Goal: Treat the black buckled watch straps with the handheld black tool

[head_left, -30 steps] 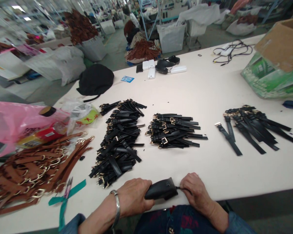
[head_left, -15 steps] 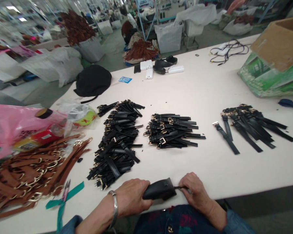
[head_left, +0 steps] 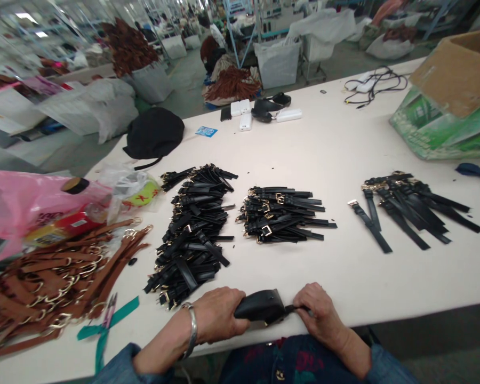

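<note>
At the table's near edge my left hand [head_left: 218, 317] is wrapped round a small black leather pouch [head_left: 260, 306]. My right hand [head_left: 316, 312] pinches a thin black strap end [head_left: 291, 308] that sticks out of the pouch's right side. Both hands rest on the white table [head_left: 344, 138]. A silver bangle [head_left: 191, 330] circles my left wrist. Just beyond my left hand lies a long pile of black buckled straps [head_left: 194, 229].
Two more black strap piles lie at the centre [head_left: 282, 213] and right [head_left: 412, 205]. Brown straps [head_left: 52, 277], a teal ribbon [head_left: 104, 328] and a pink bag [head_left: 28, 202] fill the left. A cardboard box [head_left: 452, 85], cables [head_left: 374, 82], white chargers [head_left: 244, 112] and a black cap [head_left: 154, 133] sit farther back.
My hands stay at the table edge on the pouch, which has tipped slightly flatter. The view has shifted a little.
</note>
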Demonstrator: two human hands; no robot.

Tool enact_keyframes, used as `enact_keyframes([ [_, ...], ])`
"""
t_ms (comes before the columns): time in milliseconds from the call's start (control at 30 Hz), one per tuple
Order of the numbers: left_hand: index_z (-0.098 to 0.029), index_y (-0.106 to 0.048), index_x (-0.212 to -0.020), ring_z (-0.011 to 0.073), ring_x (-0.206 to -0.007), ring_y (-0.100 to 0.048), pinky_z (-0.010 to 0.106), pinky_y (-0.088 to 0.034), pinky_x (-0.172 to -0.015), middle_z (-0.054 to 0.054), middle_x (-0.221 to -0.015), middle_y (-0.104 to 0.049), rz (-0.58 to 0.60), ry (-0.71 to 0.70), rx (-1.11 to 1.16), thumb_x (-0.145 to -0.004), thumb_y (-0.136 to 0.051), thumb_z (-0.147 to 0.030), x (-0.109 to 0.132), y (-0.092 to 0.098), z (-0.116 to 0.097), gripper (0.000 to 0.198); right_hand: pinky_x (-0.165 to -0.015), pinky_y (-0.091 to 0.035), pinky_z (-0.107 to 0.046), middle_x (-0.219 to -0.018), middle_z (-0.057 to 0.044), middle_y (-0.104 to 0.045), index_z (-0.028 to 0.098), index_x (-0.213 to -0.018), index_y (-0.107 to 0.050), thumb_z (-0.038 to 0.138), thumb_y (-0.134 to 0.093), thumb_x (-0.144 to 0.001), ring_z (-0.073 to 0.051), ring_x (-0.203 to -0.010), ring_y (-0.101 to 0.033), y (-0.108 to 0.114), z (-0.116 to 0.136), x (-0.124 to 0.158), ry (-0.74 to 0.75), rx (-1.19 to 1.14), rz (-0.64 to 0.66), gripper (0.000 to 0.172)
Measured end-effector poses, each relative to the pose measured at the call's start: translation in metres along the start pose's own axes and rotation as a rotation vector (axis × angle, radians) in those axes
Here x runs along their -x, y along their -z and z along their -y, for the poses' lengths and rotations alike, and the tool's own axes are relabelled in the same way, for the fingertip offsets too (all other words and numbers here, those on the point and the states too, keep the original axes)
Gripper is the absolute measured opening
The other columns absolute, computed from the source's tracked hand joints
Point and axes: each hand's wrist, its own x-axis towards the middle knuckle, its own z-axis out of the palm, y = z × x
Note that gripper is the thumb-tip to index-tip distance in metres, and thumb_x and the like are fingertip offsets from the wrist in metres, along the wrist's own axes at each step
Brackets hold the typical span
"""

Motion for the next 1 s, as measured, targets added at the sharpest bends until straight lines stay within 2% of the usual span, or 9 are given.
enact_keyframes([
  [367, -0.023, -0.06, -0.086, 0.0222, -0.077, -0.061, 0.029, -0.045, -0.066, 0.006, -0.081, -0.066, -0.048, 0.015, 0.028, -0.068, -0.045, -0.048, -0.003, -0.014, -0.01, 0.035, -0.066, -0.035, -0.031, -0.066, -0.001, -0.056, 0.019, -0.071, -0.052, 0.012, -0.05, -0.073, -0.016, -0.066, -0.05, -0.001, -0.001, 0.0, 0.001, 0.008, -0.026, 0.008],
  [600, -0.022, -0.057, -0.086, 0.0181, -0.074, -0.06, 0.024, -0.041, -0.063, 0.003, -0.078, -0.065, -0.217, 0.091, 0.149, -0.074, -0.041, -0.048, 0.004, -0.027, 0.012, 0.033, -0.066, -0.035, -0.031, -0.069, -0.002, -0.056, 0.019, -0.075, -0.053, 0.02, -0.055, -0.076, -0.017, -0.068, -0.051, -0.001, 0.0, -0.001, -0.026, 0.028, 0.011, 0.002],
  [833, -0.023, -0.053, -0.087, 0.0167, -0.072, -0.058, 0.023, -0.039, -0.062, 0.001, -0.075, -0.062, -0.265, 0.181, 0.218, -0.076, -0.039, -0.047, 0.028, -0.036, 0.035, 0.03, -0.069, -0.038, -0.034, -0.079, -0.005, -0.059, 0.02, -0.091, -0.056, 0.023, -0.054, -0.079, -0.019, -0.073, -0.053, 0.0, 0.005, -0.006, -0.056, 0.087, 0.052, 0.012],
  [1000, -0.025, -0.052, -0.092, 0.0193, -0.075, -0.059, 0.027, -0.041, -0.065, 0.003, -0.078, -0.063, -0.244, 0.225, 0.213, -0.075, -0.041, -0.047, 0.041, -0.048, 0.029, 0.03, -0.067, -0.04, -0.031, -0.079, -0.004, -0.059, 0.022, -0.09, -0.059, 0.022, -0.051, -0.08, -0.018, -0.074, -0.055, 0.002, 0.01, -0.012, -0.185, 0.147, 0.062, 0.013],
])
